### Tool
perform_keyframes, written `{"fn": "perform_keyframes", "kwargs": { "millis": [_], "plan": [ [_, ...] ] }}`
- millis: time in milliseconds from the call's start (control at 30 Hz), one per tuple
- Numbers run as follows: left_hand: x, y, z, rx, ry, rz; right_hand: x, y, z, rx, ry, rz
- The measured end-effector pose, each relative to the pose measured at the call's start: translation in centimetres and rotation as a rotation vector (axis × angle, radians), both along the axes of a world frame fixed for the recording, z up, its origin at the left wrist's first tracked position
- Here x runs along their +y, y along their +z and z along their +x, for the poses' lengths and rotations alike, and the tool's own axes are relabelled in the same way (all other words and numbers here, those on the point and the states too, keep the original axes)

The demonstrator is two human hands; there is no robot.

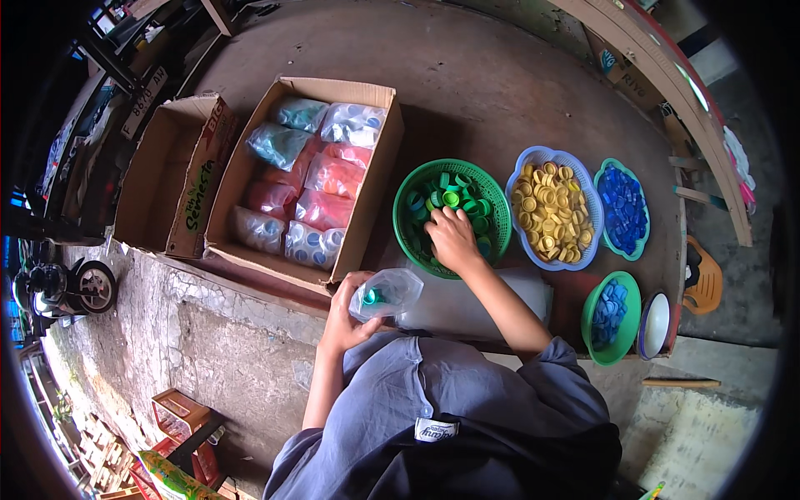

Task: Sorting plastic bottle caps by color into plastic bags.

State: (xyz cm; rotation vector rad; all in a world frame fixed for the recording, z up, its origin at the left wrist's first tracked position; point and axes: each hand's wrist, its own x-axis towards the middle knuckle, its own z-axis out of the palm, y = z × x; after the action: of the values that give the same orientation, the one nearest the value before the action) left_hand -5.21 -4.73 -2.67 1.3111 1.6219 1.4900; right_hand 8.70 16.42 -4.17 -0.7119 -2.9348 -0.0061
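My left hand (pixel 343 321) grips a clear plastic bag (pixel 390 293), its mouth spread and at least one green cap inside. My right hand (pixel 454 240) reaches into a round green basket (pixel 402 232) of green bottle caps (pixel 452 198). Its fingers are bent down among the caps; whatever they hold is hidden. Beside the basket, to the right, stands a lilac basket (pixel 528 257) filled with yellow caps (pixel 548 208). A sheaf of flat clear plastic bags (pixel 508 296) lies under my right forearm.
An open cardboard box (pixel 382 171) at the left holds several filled bags of caps (pixel 336 175). Left of it is another cardboard box (pixel 150 179). Farther right are dark blue caps (pixel 623 208), a green bowl (pixel 627 329) of light blue caps, and a white bowl (pixel 657 325) near the table's edge.
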Motion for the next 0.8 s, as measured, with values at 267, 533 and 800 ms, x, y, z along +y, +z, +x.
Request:
{"fn": "perform_keyframes", "kwargs": {
  "millis": [267,533,800],
  "plan": [
    [0.5,-0.2,0.1,0.057,-0.035,0.024,1.4,0.2,1.8,-0.11,0.119,-0.065],
    [0.5,-0.2,0.1,0.042,-0.034,0.026,3.1,2.9,2.9,0.048,0.111,-0.383],
    [0.9,-0.1,0.4,0.006,-0.048,0.001,0.1,8.1,3.7,0.745,0.118,-0.609]
  ]
}}
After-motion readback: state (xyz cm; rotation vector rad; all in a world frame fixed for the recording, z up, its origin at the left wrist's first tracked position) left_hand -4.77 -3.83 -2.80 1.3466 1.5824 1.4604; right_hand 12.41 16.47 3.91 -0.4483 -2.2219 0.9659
